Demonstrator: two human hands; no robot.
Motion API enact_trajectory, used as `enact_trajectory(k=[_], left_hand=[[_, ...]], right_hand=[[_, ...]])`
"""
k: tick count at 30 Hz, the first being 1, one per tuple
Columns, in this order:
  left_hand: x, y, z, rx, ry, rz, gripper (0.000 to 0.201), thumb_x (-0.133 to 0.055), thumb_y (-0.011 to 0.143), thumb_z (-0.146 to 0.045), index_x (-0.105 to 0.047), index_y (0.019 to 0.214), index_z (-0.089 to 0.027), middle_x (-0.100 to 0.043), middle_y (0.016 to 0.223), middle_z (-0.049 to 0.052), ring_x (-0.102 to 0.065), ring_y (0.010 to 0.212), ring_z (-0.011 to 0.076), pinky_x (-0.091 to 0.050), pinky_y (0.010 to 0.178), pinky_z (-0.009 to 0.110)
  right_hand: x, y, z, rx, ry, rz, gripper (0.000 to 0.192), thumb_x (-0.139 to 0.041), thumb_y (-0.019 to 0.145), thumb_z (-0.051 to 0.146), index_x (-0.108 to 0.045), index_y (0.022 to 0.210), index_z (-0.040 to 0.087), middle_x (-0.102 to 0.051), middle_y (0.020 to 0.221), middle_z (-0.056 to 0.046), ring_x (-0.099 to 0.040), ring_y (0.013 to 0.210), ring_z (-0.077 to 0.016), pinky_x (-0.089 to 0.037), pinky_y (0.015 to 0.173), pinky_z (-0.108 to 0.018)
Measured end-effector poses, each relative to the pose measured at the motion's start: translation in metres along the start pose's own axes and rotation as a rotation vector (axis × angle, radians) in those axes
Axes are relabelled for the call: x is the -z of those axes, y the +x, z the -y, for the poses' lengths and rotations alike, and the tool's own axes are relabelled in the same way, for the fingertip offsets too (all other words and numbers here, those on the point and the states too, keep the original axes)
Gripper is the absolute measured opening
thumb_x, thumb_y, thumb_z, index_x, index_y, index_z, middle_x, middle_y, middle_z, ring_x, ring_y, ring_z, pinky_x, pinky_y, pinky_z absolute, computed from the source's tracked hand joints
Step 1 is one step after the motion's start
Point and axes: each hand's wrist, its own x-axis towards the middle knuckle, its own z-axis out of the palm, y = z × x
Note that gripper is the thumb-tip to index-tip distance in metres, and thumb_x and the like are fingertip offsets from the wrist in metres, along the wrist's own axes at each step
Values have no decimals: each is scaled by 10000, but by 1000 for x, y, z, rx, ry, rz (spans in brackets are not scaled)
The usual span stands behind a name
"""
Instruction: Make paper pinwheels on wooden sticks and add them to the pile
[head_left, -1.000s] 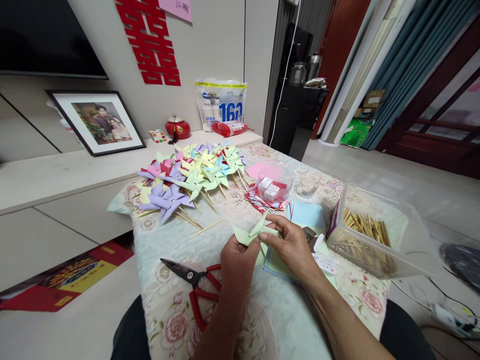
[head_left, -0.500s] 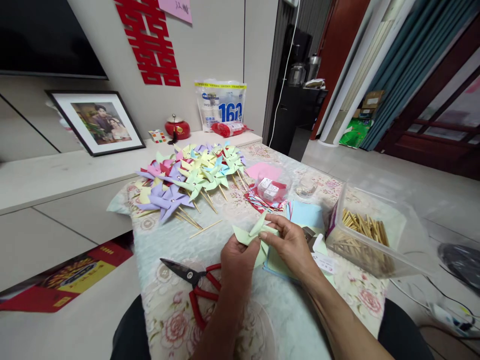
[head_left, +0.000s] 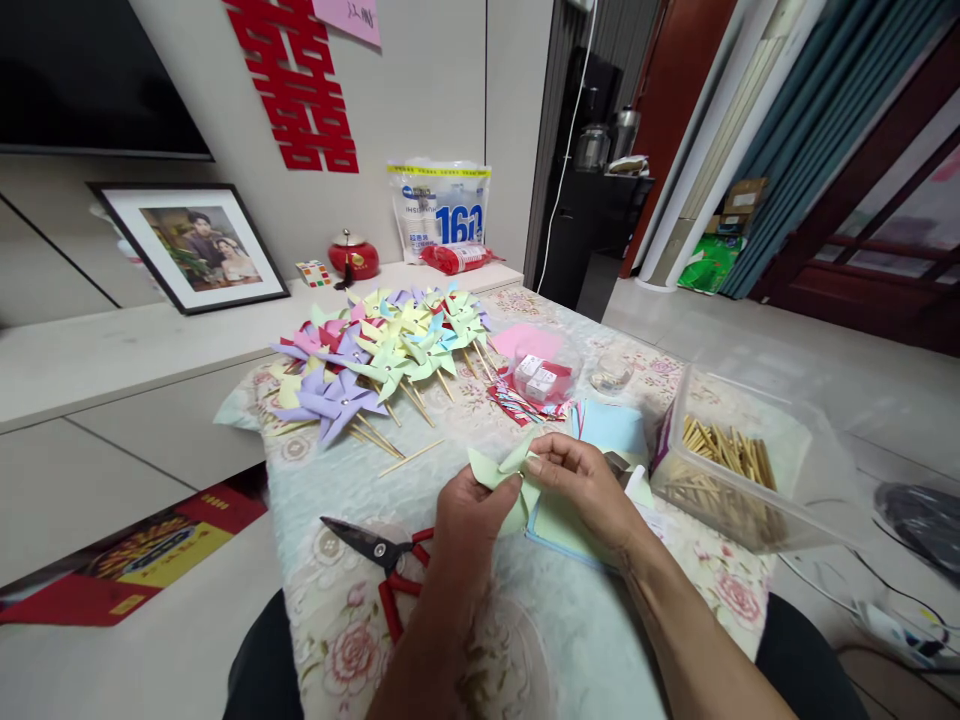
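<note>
green paper pinwheel held just above counter, near centre, folded tips pointing far-left | left hand pinches near edge | right hand pinches centre from right, nearer | scissors left

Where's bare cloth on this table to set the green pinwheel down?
Bare cloth lies between the scissors and the finished pinwheels, around a loose stick, and at the near edge under the forearms. Crowded: paper stack and stick box right of the hands holding the green pinwheel.
</note>
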Motion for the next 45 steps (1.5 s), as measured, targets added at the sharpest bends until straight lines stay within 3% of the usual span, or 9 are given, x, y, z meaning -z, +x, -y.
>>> enact_trajectory(k=[7,19,22,26,29,34,41,43,45], left_hand=[[9,-2,-7,9,37,66,358,-842,595,-286,-749,892,-110,-768,772,63,-670,641,168,-515,635,257],[23,-8,-16,-2,157,251,306,-741,673,-267,-681,943,-137,-746,827,63,-673,706,188,-512,692,289],[42,3,-31,-83,537,165,227,-648,738,-186,-639,960,-136,-734,907,97,-679,766,192,-507,683,280],[57,23,-51,-410,1628,-47,293,-490,833,-44,-656,1049,-154,-703,1038,103,-642,979,206,-467,852,304],[57,37,-55,-450,1910,-89,315,-434,843,17,-695,975,-101,-693,1038,179,-602,1041,281,-427,888,385],[52,50,-47,-480,2014,-63,331,-413,853,25,-725,918,-60,-698,960,224,-592,1015,327,-412,848,414],[42,45,-56,-540,1955,-80,286,-445,848,-34,-720,911,-85,-697,930,195,-624,946,322,-430,791,405],[33,40,-56,-536,1676,-117,239,-477,846,-93,-700,926,-122,-699,886,137,-643,828,263,-439,721,351],[20,34,-52,-459,1159,-140,166,-535,828,-190,-673,908,-144,-680,757,71,-632,693,209,-440,649,305]], right_hand=[[-1,-4,-1,-40,-148,64,247,-742,755,370,-620,748,155,-550,732,16,-476,699,-136,-366,644,-255],[-1,-6,-9,12,-26,48,222,-737,774,346,-628,709,163,-562,675,15,-492,637,-130,-392,593,-242],[-3,-8,-6,49,188,26,188,-754,762,343,-678,768,171,-629,696,-5,-555,643,-143,-444,610,-246],[-5,-10,2,36,484,-18,216,-807,660,327,-719,777,168,-648,625,-14,-536,535,-120,-426,509,-217],[-4,-9,5,36,581,-50,230,-830,598,318,-723,730,163,-627,580,-10,-517,517,-118,-402,472,-207],[-4,-8,4,37,580,-27,230,-822,603,326,-731,741,166,-635,579,-7,-506,489,-120,-415,487,-227],[-12,-14,-4,37,397,269,233,-802,700,312,-743,858,152,-701,752,-26,-620,695,-166,-465,668,-264],[-11,-14,-6,34,337,296,258,-806,714,329,-736,881,146,-690,765,-22,-615,725,-169,-459,681,-265],[-8,-14,-7,34,317,301,274,-817,711,345,-723,878,149,-665,740,-6,-599,707,-162,-452,679,-264]])
